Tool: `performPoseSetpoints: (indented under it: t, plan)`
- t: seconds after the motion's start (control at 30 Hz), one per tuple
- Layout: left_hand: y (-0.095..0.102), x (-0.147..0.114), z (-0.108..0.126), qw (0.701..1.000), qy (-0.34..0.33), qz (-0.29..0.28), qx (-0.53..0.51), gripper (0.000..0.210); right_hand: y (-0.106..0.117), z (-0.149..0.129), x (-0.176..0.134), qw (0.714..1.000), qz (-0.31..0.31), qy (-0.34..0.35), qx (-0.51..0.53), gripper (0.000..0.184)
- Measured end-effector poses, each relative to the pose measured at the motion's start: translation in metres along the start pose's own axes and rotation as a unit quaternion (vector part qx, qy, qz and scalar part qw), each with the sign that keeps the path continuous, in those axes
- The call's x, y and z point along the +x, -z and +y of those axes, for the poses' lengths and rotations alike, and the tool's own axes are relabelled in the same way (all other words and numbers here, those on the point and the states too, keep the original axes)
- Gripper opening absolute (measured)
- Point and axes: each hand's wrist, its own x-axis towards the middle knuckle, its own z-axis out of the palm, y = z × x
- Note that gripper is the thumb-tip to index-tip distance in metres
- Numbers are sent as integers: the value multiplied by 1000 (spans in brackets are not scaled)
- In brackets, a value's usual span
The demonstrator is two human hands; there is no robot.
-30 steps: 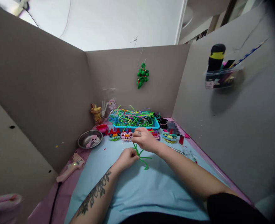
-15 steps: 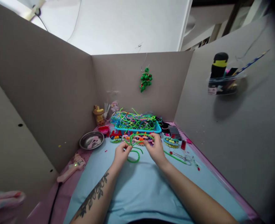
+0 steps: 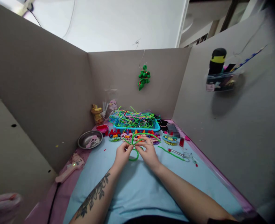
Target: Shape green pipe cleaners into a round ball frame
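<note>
Green pipe cleaners (image 3: 149,134), bent into loops and crossing strands, are held up over the blue cloth (image 3: 137,186). My left hand (image 3: 124,151) pinches them near their crossing point. Close beside it, my right hand (image 3: 147,151) is closed on the same green strands, its fingertips almost meeting the left ones. One loop hangs below the fingers. Behind the hands stands a row of colourful pipe-cleaner pieces (image 3: 115,137), partly hidden. A loose green pipe cleaner (image 3: 172,153) lies to the right, by the scissors (image 3: 179,153).
A turquoise basket (image 3: 137,128) heaped with pipe cleaners stands at the back. At left are a metal bowl (image 3: 81,143) and a pink glue gun (image 3: 69,171). Grey panels enclose three sides. A clear holder (image 3: 221,83) hangs on the right panel, a green ornament (image 3: 144,77) on the back one.
My right hand has come left and slightly down, from the outer part of the green strands to beside my left hand. The left hand keeps its pinch. The view has shifted a little.
</note>
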Motion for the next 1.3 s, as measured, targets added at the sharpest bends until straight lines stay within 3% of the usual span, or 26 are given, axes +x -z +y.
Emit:
performPoseSetpoints:
  t: [0.33, 0.93, 1.13, 1.3]
  plan:
    - [-2, -1, 0, 1000, -14, -24, -12, 28, -13, 17, -2, 979, -30, -92, 182, 17]
    - [-3, 4, -9, 992, 23, -75, -104, 29, -12, 15, -3, 955, -82, -137, 251, 17]
    - [0, 2, -1, 994, 11, -74, -76, 28, -7, 16, 3, 937, -51, -171, 299, 20]
    - [3, -1, 5, 978, 26, -183, -100, 27, 10, 20, 14, 916, -191, -179, 302, 22]
